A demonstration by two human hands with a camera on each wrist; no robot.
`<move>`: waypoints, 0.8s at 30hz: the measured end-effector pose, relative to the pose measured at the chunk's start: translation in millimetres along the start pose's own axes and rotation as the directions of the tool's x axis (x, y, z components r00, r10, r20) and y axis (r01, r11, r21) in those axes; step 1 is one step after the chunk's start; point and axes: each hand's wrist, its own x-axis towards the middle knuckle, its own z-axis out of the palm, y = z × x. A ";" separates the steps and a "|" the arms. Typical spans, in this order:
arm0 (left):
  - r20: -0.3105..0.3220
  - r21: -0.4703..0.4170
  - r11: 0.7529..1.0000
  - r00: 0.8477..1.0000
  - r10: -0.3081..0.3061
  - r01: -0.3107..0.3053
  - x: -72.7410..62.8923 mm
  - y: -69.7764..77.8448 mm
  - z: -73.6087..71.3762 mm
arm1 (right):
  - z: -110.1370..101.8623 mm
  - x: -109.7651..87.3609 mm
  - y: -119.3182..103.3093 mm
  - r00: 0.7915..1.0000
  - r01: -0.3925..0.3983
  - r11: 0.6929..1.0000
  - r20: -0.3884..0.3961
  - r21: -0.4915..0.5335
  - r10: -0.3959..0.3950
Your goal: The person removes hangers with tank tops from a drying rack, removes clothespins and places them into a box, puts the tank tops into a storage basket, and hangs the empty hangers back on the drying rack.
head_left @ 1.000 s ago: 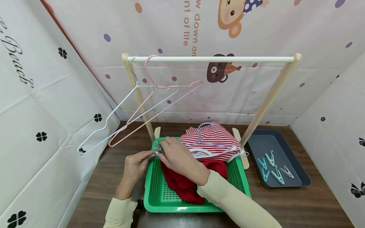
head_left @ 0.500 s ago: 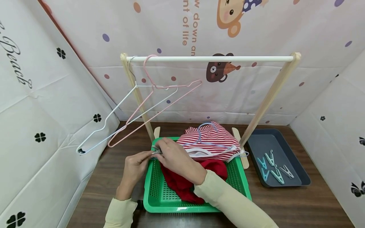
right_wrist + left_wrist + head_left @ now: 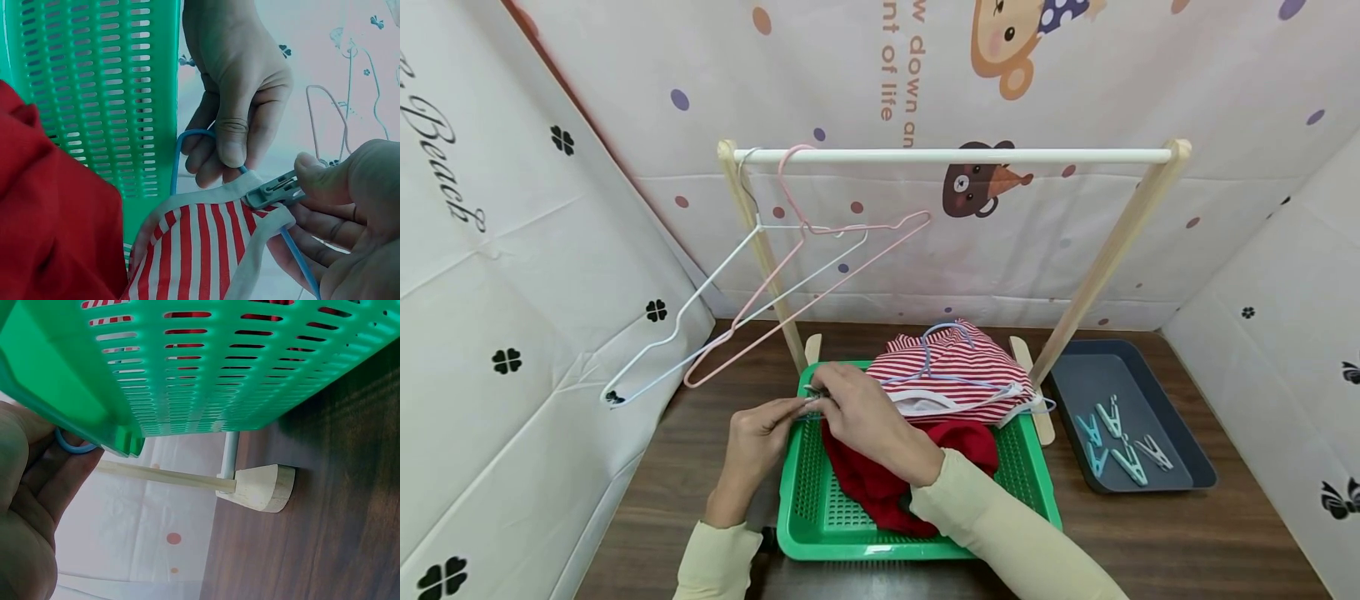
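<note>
A red-and-white striped garment with white trim lies over the basket's back edge on a blue hanger. My left hand pinches the hanger's left end between thumb and fingers, just outside the basket. In the right wrist view, my right hand holds a grey-green clothespin between thumb and fingers. The clothespin's tip sits on the garment's white-trimmed shoulder, over the hanger wire. From the head view, fingers hide most of the clothespin. My left hand is beside the basket rim, the blue wire at its fingertips.
A green basket holds a red cloth. Behind stands a rack with a white bar; a white hanger and a pink hanger hang at its left. To the right, a dark tray contains several clothespins.
The clothespin has tilted down from a more upright angle and is now mostly behind the fingers. My right hand has shifted slightly left; the left hand stays in place.
</note>
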 end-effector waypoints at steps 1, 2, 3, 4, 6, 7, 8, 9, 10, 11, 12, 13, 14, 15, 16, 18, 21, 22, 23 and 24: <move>0.002 -0.004 1.000 1.000 -0.010 0.010 -0.3 0.0 0.2 | -0.2 -0.1 0.0 1.000 0.000 1.000 -0.008 0.014 0.001; 0.005 -0.006 1.000 1.000 -0.018 0.018 -0.6 -0.1 0.3 | -0.3 -0.4 0.2 1.000 -0.002 1.000 -0.017 0.024 0.003; 0.008 -0.010 1.000 1.000 -0.029 0.029 -0.9 0.1 0.4 | -0.1 -0.7 0.6 1.000 -0.003 0.999 -0.027 0.035 0.004; 0.008 -0.009 0.999 0.999 -0.034 0.034 -1.2 0.2 0.6 | -0.2 -1.0 0.7 0.999 -0.003 0.999 -0.040 0.050 0.005; 0.015 -0.001 0.999 0.999 -0.040 0.040 -1.3 0.5 0.4 | -0.1 -1.6 1.3 0.998 -0.004 0.997 -0.066 0.079 0.010; 0.018 0.003 0.999 0.999 -0.041 0.041 -1.2 0.7 0.2 | -0.1 -1.9 1.6 0.997 -0.005 0.996 -0.080 0.093 0.012; 0.020 0.008 0.999 0.999 -0.041 0.041 -1.0 1.0 0.0 | 0.0 -2.2 1.9 0.996 -0.006 0.994 -0.092 0.107 0.016; 0.019 0.013 0.999 0.999 -0.037 0.037 -0.7 1.2 -0.1 | 0.0 -2.4 2.1 0.995 -0.003 0.993 -0.103 0.120 0.016; 0.017 0.018 0.999 0.999 -0.030 0.029 -0.2 1.5 -0.3 | -0.1 -2.6 2.4 0.994 -0.002 0.992 -0.111 0.129 0.016; 0.015 0.019 0.999 1.000 -0.027 0.027 0.3 1.9 -0.4 | -0.1 -2.8 2.6 0.993 0.000 0.991 -0.116 0.134 0.015; 0.011 0.020 1.000 1.000 -0.020 0.020 0.8 2.1 -0.3 | -0.1 -2.8 2.9 0.993 0.004 0.991 -0.121 0.136 0.013; 0.007 0.021 1.000 1.000 -0.013 0.013 1.3 2.2 -0.2 | -0.2 -2.8 3.2 0.992 0.007 0.991 -0.125 0.137 0.010; 0.005 0.019 1.000 1.000 -0.011 0.011 1.8 2.4 -0.1 | -0.2 -2.8 3.5 0.992 0.010 0.991 -0.128 0.137 0.008; 0.001 0.019 1.000 1.000 -0.004 0.004 2.5 2.5 0.2 | -0.1 -2.7 3.9 0.991 0.013 0.991 -0.133 0.137 0.005; 0.000 0.019 1.000 1.000 -0.003 0.003 2.9 2.5 0.4 | 0.0 -2.7 4.2 0.991 0.015 0.990 -0.136 0.138 0.004; 0.001 0.022 1.000 1.000 -0.003 0.003 3.3 2.2 0.6 | 0.2 -2.5 4.3 0.990 0.012 0.989 -0.142 0.150 0.009; 0.001 0.024 1.000 1.000 -0.018 0.018 3.1 2.1 0.6 | 1.1 -2.7 3.8 0.989 -0.003 0.984 -0.146 0.176 0.029; 0.001 0.023 0.999 1.000 -0.025 0.025 2.5 1.9 0.6 | 1.5 -2.9 3.5 0.988 -0.011 0.983 -0.147 0.184 0.039; 0.001 0.024 0.999 1.000 -0.025 0.025 2.2 1.8 0.5 | 1.9 -2.9 3.3 0.988 -0.018 0.981 -0.150 0.192 0.047; 0.002 0.022 0.999 1.000 -0.029 0.029 1.9 1.8 0.3 | 2.4 -2.9 3.2 0.987 -0.023 0.980 -0.154 0.197 0.054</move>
